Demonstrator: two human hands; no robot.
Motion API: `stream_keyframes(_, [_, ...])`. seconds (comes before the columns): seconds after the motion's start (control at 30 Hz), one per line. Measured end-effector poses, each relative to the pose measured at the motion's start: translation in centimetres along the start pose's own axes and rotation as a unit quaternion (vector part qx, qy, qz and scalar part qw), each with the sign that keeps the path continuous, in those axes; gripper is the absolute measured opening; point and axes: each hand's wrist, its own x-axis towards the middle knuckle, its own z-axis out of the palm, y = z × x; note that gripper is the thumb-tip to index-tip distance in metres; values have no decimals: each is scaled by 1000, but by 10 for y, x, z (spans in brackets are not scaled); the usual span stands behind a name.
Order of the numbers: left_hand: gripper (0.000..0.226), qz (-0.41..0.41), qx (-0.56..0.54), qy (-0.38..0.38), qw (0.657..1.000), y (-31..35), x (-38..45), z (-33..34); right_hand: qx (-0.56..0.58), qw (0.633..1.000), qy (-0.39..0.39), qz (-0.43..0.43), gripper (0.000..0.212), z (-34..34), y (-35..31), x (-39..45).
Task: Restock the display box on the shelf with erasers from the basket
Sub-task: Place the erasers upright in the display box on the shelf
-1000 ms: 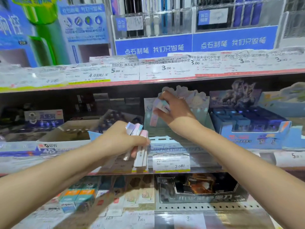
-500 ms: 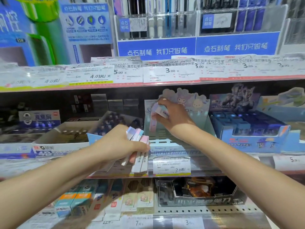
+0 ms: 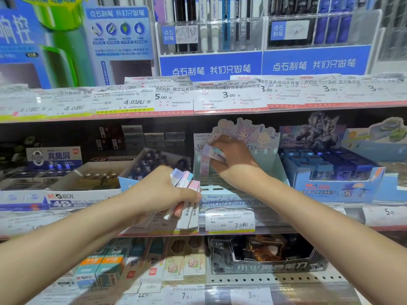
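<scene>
A pale blue display box (image 3: 279, 170) with cartoon characters on its back card stands on the middle shelf. My right hand (image 3: 235, 160) reaches into it and pinches pastel pink-and-blue erasers (image 3: 212, 154) at the box's back left. Another eraser (image 3: 204, 169) stands upright in the slot just below them. My left hand (image 3: 163, 190) hovers in front of the box's left corner and grips a fanned bundle of long pastel erasers (image 3: 189, 201). The basket is out of view.
A white eraser carton (image 3: 66, 194) sits to the left and a blue box of small cases (image 3: 337, 175) to the right. Price labels (image 3: 230, 220) line the shelf edge. Pen racks (image 3: 211, 29) fill the shelf above; more boxes lie below.
The view has shifted slightly. My right hand has moved a little deeper and lower into the display box with its erasers. My left hand keeps its bundle in about the same place.
</scene>
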Motion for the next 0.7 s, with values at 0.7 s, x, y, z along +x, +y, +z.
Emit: stream_keyframes(0.7, [29,12,-37,31,999,-7,2,1,217,971,-99,8,14,-8,4,-23])
